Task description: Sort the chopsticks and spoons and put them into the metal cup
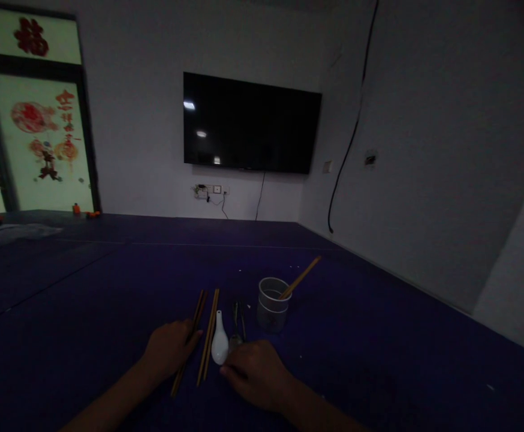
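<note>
On the dark purple floor mat lie two pairs of wooden chopsticks (208, 336), a white ceramic spoon (219, 342) and a metal spoon (236, 327). My left hand (169, 351) rests on the left pair of chopsticks (198, 312), fingers curled over them. Palm down, my right hand (255, 372) has its fingertips touching the lower end of the white spoon and the metal spoon. A grey metal cup (272, 303) stands just beyond, with a single wooden chopstick (301, 277) leaning out of it to the right.
A black television (250, 123) hangs on the white back wall above wall sockets. A glass door with red paper decorations (41, 138) is at the left. The right wall runs close along the mat, with a black cable hanging down it.
</note>
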{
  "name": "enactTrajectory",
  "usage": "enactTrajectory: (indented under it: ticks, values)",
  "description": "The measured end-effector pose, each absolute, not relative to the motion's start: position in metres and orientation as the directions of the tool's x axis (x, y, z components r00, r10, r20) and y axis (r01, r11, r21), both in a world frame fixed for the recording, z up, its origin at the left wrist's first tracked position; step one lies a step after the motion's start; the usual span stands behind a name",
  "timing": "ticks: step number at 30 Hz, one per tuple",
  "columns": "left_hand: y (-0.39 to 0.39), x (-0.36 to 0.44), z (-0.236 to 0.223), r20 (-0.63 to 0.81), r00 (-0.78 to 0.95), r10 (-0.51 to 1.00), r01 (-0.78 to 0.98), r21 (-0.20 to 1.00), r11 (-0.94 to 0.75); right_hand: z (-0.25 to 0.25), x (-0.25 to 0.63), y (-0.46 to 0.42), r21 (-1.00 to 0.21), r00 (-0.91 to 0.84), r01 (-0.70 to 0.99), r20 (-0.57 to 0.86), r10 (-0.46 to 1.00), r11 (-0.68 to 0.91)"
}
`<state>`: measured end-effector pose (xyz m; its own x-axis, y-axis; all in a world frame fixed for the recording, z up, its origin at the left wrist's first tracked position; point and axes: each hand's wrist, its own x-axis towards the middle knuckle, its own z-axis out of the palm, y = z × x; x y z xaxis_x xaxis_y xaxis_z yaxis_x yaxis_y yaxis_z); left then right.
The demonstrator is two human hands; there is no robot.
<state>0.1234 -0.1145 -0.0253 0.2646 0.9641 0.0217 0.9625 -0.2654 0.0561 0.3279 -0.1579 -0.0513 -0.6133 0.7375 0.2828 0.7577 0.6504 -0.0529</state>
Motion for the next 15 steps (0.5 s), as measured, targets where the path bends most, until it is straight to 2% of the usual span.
enactTrajectory:
  ticks: [15]
  values:
    - [-0.113, 0.1223, -0.0316, 0.038, 0.258, 0.965, 0.966, 0.024, -0.259, -0.0468, 0.3242, -0.1598, -0.023, -0.631, 0.756, 0.24, 0.738, 0.654]
